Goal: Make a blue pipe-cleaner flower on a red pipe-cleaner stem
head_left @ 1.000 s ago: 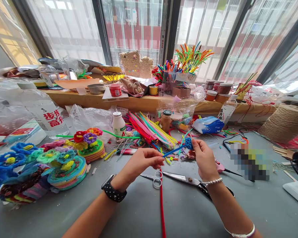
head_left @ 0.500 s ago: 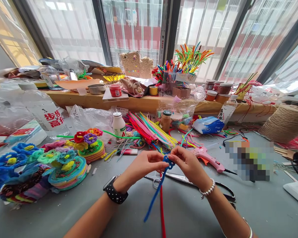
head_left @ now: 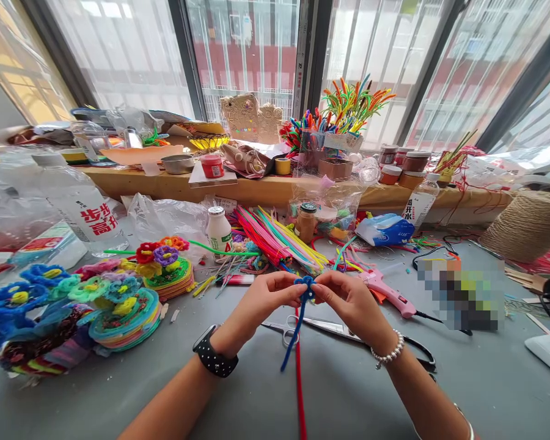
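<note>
Between my two hands is a blue pipe cleaner [head_left: 294, 333], bent at the top into small flower-like loops, its long tail hanging down toward me. My left hand [head_left: 271, 299] pinches the loops from the left with thumb and forefinger. From the other side my right hand [head_left: 351, 299] pinches them the same way. Below lies a red pipe cleaner [head_left: 299, 385], running toward the table's near edge. Small scissors [head_left: 288, 333] and large scissors [head_left: 332, 329] rest on the grey table under my hands.
Finished pipe-cleaner flowers [head_left: 21, 297] crowd the left side. Behind my hands lies a bundle of coloured pipe cleaners [head_left: 279, 241], near a white bottle [head_left: 219, 232]. To the right are a pink glue gun [head_left: 389, 293], a tissue pack [head_left: 385, 229] and a twine spool [head_left: 527, 223].
The blue loops have turned and risen slightly, so the flower shape faces me more. Its tail has swung right and hangs higher. Both hands keep their pinch.
</note>
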Available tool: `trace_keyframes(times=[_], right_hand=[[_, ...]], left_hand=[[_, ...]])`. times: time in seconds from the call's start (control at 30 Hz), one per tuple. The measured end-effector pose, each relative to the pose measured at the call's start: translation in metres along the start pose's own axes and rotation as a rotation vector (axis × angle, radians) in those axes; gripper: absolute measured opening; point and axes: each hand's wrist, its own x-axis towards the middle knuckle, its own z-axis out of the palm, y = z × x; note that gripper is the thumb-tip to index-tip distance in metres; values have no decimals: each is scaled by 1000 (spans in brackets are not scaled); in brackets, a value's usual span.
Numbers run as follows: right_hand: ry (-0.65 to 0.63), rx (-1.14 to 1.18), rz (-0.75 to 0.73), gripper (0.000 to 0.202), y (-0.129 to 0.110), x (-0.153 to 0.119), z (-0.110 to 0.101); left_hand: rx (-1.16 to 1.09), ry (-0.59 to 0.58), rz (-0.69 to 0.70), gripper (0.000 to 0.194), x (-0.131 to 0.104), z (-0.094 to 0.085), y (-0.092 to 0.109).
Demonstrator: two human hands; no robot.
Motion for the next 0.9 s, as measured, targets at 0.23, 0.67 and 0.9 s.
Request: trace_keyframes(times=[0.23, 0.67, 0.9], right_hand=[[10, -101, -17, 18, -3, 0, 0], [-21, -183, 1, 15, -6, -1, -2], [91, -398, -108, 11, -3, -2, 4]], left_hand=[[14, -35, -14, 26, 0, -3, -3], [25, -15, -63, 29, 0, -2, -4], [43, 35, -2, 26, 0, 1, -10]])
